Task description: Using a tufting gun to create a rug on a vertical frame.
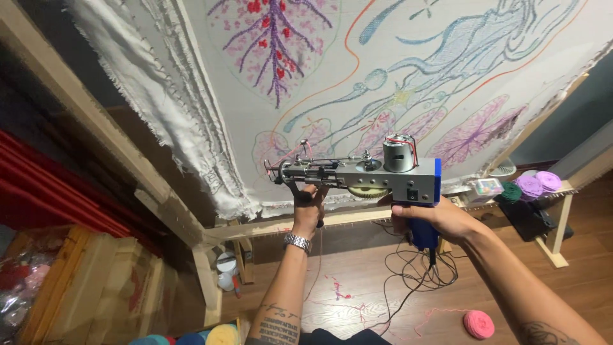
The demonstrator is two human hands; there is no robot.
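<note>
A person holds a tufting gun with both hands against a stretched white cloth mounted on a wooden frame. The left hand, a metal watch at its wrist, is closed around the black front handle under the gun's needle end. The right hand is wrapped around the blue rear grip, beneath the grey body and its small upright motor. The gun's tip meets the cloth low in the design, beside pink and purple leaf shapes and below a blue outlined figure. A black cable trails from the grip down to the wooden floor, where a pink ball of yarn lies with a loose strand. Purple and green yarn balls sit at the frame's lower right edge.
</note>
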